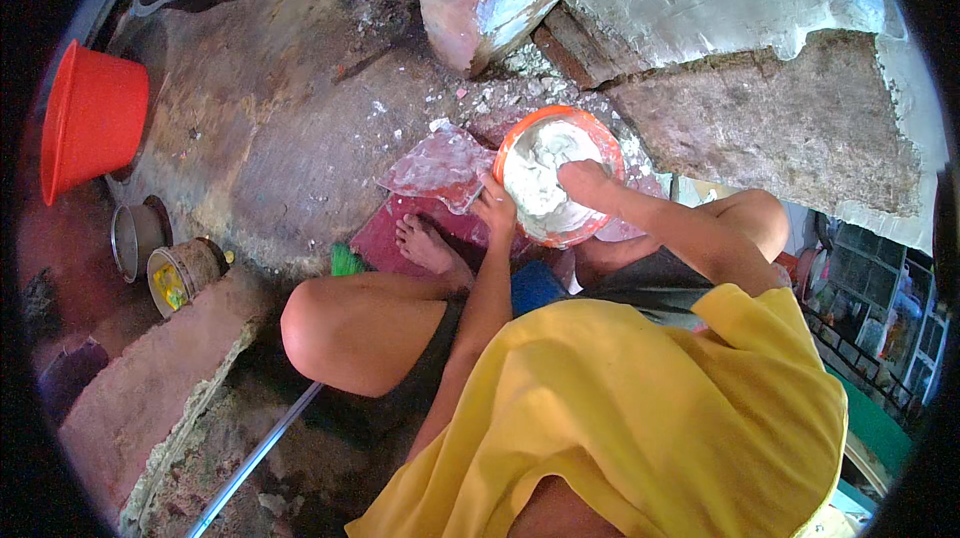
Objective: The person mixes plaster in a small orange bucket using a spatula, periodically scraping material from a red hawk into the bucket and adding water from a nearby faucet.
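Note:
An orange-rimmed bowl (503,145) stands on the floor between my feet, with thick white paste (540,181) inside and smears of it along the rim. My left hand (494,208) grips the bowl's left side, fingers over the rim. Reaching in from the right, my right hand (588,184) is closed over the paste; whatever its fingers hold is hidden. A dull red, white-smeared sheet (440,166) lies left of the bowl, close to my left hand.
White crumbs (520,90) litter the floor beside a partly plastered wall (770,128). At left stand a red basin (95,123), a metal pot (137,238) and a tub (185,273). Green bristles (346,260) lie near my left foot; a metal pole (255,458) slants below my knee.

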